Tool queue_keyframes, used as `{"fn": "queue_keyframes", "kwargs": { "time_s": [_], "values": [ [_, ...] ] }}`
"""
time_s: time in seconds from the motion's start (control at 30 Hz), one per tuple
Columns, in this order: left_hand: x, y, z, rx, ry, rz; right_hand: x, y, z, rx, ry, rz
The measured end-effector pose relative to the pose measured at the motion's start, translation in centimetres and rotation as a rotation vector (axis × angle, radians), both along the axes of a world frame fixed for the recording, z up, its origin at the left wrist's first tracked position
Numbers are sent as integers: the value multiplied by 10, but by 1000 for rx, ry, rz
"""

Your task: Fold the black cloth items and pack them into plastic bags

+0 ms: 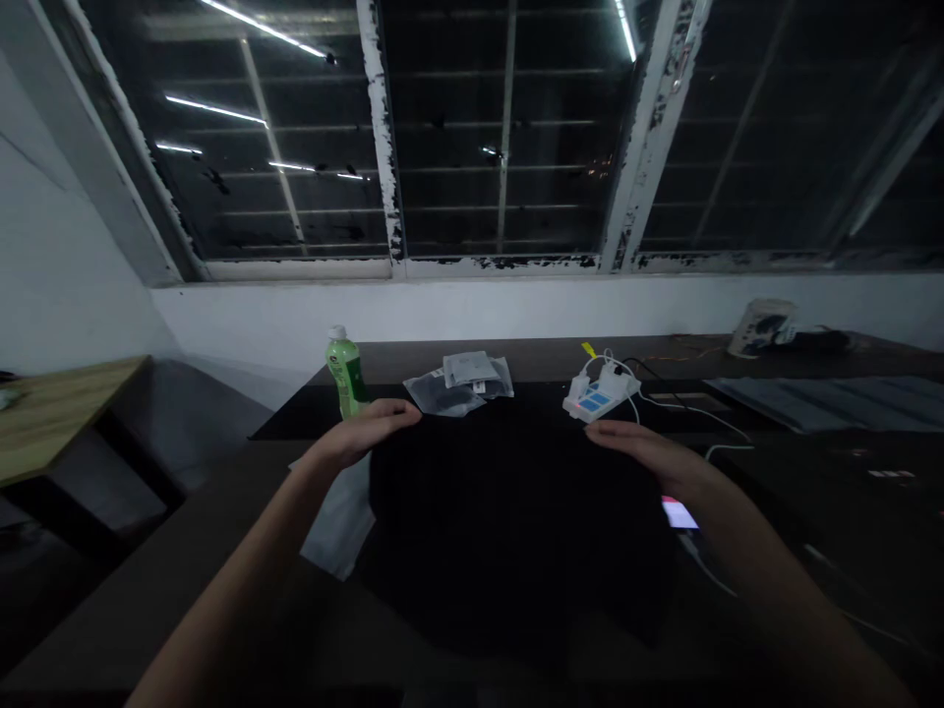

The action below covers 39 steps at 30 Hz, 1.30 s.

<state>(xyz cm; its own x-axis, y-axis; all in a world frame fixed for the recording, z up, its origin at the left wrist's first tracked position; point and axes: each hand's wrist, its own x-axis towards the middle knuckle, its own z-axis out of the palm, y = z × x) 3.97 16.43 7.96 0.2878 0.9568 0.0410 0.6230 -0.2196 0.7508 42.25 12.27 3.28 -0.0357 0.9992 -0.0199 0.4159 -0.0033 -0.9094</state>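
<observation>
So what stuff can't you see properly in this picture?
All in the head view:
Black cloth: its folds, lost in darkness.
Green bottle: its base, hidden by the left hand; label words, too small.
Lit screen: what it shows, too small and blurred.
Wooden table: the rest, cut off by the left edge.

The black cloth [516, 531] looks matt. Toward the table's [390, 361] far edge, the bottle [344, 372] and power strip [599, 395] are smooth plastic.
</observation>
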Motion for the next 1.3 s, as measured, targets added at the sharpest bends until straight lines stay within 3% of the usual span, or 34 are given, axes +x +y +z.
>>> {"fn": "queue_keyframes", "kwargs": {
  "time_s": [0.07,0.13,0.23,0.3,0.37,0.43,0.63,0.73,0.83,1.03,1.17,1.3],
  "values": [
    [9,16,-16,69,69,61,0,19,-10,109,-229,-92],
    [17,17,-32,171,120,92,-7,25,-22,206,-330,-165],
    [20,-9,-54,277,200,14,-28,6,-38,297,-389,-106],
    [19,-37,-66,331,328,-157,-44,-17,-47,320,-467,51],
    [15,-64,-77,351,469,-284,-55,-40,-55,244,-569,199],
    [10,-84,-87,338,535,-331,-58,-55,-60,134,-627,275],
    [9,-107,-103,235,592,-242,-28,-48,-55,26,-558,370],
    [20,-106,-102,414,590,-234,-27,-42,-45,34,-574,375],
    [29,-96,-105,568,574,-224,-43,-47,-42,71,-571,404],
    [8,-62,-130,487,626,-176,-59,-60,-52,17,-596,564],
    [-15,-49,-133,451,620,-194,-49,-53,-52,6,-610,589],
    [-31,-36,-139,480,603,-118,-49,-47,-44,-53,-649,620]
  ]
}}
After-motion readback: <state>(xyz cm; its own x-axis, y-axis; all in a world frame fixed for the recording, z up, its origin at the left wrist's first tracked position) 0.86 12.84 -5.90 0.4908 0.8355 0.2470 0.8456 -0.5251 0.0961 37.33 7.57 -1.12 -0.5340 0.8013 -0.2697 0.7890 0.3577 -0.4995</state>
